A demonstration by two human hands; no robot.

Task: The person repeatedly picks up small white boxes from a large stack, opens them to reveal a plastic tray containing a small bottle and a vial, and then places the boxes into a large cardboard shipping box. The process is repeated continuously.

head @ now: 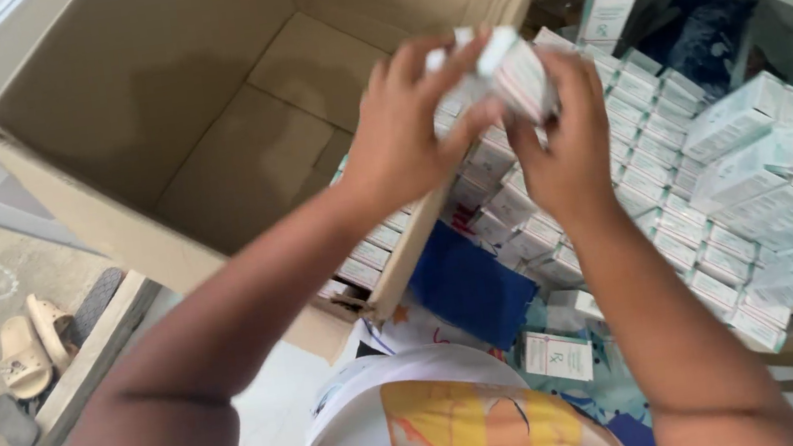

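Both hands up over the near right corner of the large open brown cardboard carton (203, 126). Left hand (402, 126) and right hand (562, 137) both grip one small white-and-teal cardboard box (514, 72); it's motion-blurred, fingers cover most of it. Rows of matching small boxes inside the carton (370, 256), mostly hidden by the left forearm. Bigger heap of identical boxes (747, 200) right of the carton, cut off at frame edge. Beige sandals (29, 349) on the floor far left.
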